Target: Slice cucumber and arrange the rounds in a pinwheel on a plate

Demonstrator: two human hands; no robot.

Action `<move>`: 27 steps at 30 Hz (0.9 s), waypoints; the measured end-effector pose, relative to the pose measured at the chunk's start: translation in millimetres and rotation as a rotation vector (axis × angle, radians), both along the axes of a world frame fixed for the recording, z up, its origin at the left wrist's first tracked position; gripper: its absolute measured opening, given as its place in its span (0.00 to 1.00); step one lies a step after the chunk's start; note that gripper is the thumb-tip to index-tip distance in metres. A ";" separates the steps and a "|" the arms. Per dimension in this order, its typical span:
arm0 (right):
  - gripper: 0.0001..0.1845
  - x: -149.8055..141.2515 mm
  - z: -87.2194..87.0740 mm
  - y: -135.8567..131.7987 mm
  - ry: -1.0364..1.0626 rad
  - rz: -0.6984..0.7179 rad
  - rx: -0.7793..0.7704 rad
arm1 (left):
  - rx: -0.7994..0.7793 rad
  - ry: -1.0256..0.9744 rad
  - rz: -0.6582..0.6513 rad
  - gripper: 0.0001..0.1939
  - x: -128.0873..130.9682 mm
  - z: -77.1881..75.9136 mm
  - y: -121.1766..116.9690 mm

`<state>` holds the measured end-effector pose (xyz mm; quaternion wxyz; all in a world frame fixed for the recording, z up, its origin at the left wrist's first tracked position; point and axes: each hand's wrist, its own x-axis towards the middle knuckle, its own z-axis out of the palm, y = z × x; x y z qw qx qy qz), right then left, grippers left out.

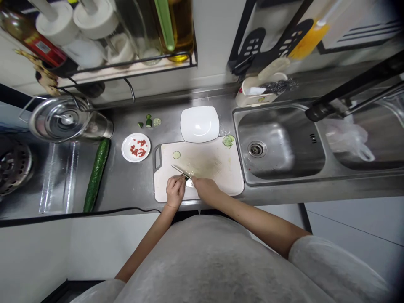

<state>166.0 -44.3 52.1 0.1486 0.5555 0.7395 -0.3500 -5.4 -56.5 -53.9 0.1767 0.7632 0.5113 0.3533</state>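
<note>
On the white cutting board (227, 168), my right hand (205, 189) is closed round the handle of a knife (179, 170), its blade pointing to the upper left. My left hand (176, 191) is beside it with curled fingers, close to the blade. What those fingers press or hold is mostly hidden; a small dark edge shows there. White bits (189, 183) lie between the two hands. One cucumber slice (176, 155) rests on the board's left part, and several thin cucumber slices (228, 141) are heaped at its upper right corner.
Behind the board stands a white square plate (199, 124). To the left are a small plate (128, 148) with red chopped pieces, cucumber scraps (148, 123) and a whole cucumber (97, 174). A steel sink (280, 143) is at the right; a condiment shelf (132, 69) hangs above.
</note>
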 end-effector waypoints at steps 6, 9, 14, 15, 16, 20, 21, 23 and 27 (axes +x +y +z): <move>0.17 -2.6 -3.6 3.0 0.004 -0.009 0.018 | 0.015 0.002 0.004 0.07 1.1 1.0 0.8; 0.17 -6.1 -10.5 4.6 0.001 -0.015 0.035 | -0.004 0.006 0.010 0.07 1.1 0.6 0.8; 0.17 -9.5 -18.9 4.3 0.023 -0.059 0.050 | -0.033 0.002 0.020 0.07 0.3 -1.5 0.5; 0.17 -9.7 -19.1 3.8 0.026 -0.066 0.056 | -0.032 -0.005 0.018 0.07 0.1 -1.5 0.6; 0.17 -9.8 -18.8 3.4 0.029 -0.069 0.065 | -0.028 -0.011 0.014 0.07 0.1 -1.3 0.7; 0.17 -7.8 -14.6 1.0 0.012 -0.061 0.087 | -0.021 -0.021 0.012 0.08 1.3 2.2 1.4; 0.17 -6.0 -13.2 -0.2 -0.001 -0.057 0.094 | -0.031 -0.023 0.017 0.08 1.9 3.9 1.4; 0.16 -0.1 -10.4 -4.3 -0.037 -0.056 0.132 | -0.070 -0.039 0.047 0.09 3.4 8.3 0.9; 0.18 20.4 -6.1 -16.2 -0.110 -0.055 0.308 | -0.098 -0.132 0.279 0.14 6.1 25.5 0.8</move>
